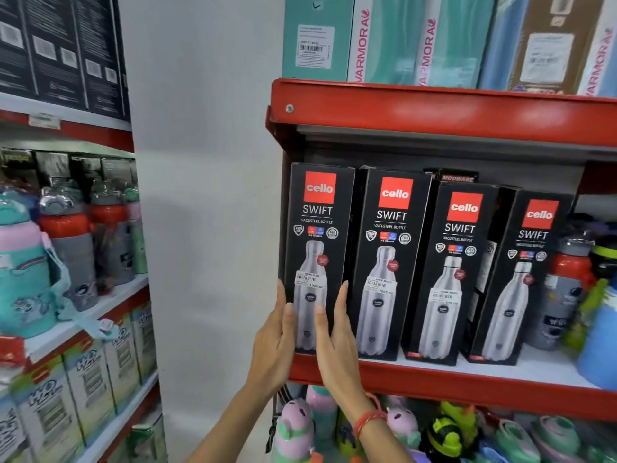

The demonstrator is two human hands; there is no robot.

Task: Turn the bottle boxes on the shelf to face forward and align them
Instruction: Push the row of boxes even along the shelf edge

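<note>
Several black bottle boxes with a red logo and a steel bottle picture stand in a row on the red shelf [434, 382]. The leftmost box [319, 228] faces forward at the shelf's left end. My left hand [273, 342] lies against its lower left edge, thumb on the front. My right hand [335, 339] presses its lower right edge, fingers slipped between it and the second box [390, 248]. The third box [457, 262] and fourth box [527, 272] stand further right, each turned slightly and set a little lower in view.
Loose bottles [567, 289] crowd the shelf right of the boxes. Teal boxes [417, 38] fill the shelf above, toy-shaped bottles [447, 436] the one below. A white wall [207, 195] separates a second rack [100, 302] with bottles and cartons on the left.
</note>
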